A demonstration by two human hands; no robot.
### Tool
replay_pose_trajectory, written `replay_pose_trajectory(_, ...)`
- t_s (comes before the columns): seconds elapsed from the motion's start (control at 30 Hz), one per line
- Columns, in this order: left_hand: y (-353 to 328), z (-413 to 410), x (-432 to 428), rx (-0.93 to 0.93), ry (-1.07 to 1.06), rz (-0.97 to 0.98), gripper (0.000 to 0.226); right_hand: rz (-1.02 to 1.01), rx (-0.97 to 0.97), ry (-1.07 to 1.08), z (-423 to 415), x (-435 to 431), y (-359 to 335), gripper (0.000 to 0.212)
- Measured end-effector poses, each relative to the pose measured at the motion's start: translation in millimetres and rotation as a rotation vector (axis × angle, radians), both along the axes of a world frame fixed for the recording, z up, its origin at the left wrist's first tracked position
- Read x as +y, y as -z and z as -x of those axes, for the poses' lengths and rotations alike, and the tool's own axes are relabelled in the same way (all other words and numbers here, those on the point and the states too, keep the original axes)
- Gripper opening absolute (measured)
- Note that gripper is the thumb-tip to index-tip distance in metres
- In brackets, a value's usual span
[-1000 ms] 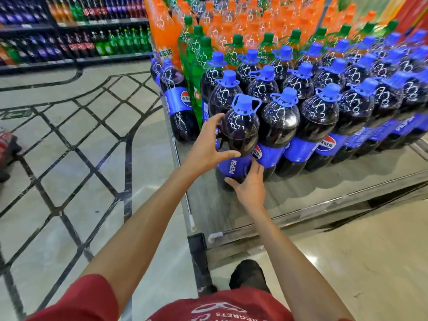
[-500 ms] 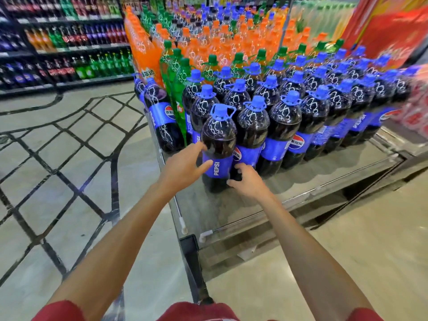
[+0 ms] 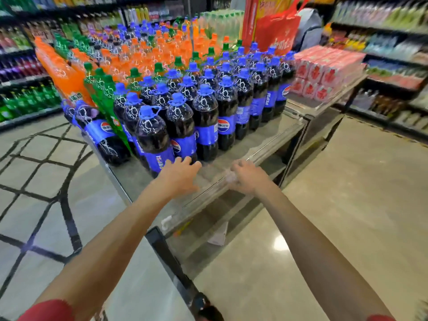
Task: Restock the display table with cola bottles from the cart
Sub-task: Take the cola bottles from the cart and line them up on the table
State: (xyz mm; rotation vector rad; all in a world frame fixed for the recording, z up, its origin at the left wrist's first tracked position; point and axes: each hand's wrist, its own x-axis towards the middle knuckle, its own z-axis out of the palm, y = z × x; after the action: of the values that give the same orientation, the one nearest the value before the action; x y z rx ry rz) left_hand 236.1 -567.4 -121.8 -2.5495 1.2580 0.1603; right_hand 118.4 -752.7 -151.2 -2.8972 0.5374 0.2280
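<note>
Head view: left hand (image 3: 180, 177) spread, cola bottle (image 3: 152, 137) at its fingertips; right hand (image 3: 249, 177) beside it, loosely curled, empty.

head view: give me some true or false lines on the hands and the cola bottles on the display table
1. The front dark cola bottle with a blue cap stands upright on the grey display table. True.
2. The right hand grips a bottle cap. False: it holds nothing and is over the table's front edge.
3. Orange soda bottles with orange caps stand behind the cola. True.
4. The left hand lifts a green bottle. False: it holds nothing, its fingers spread by the front cola bottle's base.
</note>
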Motion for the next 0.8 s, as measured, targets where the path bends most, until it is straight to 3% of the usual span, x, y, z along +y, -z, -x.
replay_pose_trajectory(0.33, -29.1, 131.4, -109.8, -0.029, 0.399, 0.162, 0.048, 0.067, 0.058, 0.305, 185.9, -46.4, -29.1, 0.059)
replay_pose_trajectory(0.6, -15.1, 253.0, -201.0, 0.004, 0.773, 0.111, 0.049, 0.007, 0.146, 0.649, 339.1, -80.1, -15.5, 0.064)
replay_pose_trajectory(0.8, 1.3, 343.2, -276.0, -0.024, 0.918, 0.046, 0.054, -0.038, 0.153, 0.854, 432.7, -110.8, -4.2, 0.064)
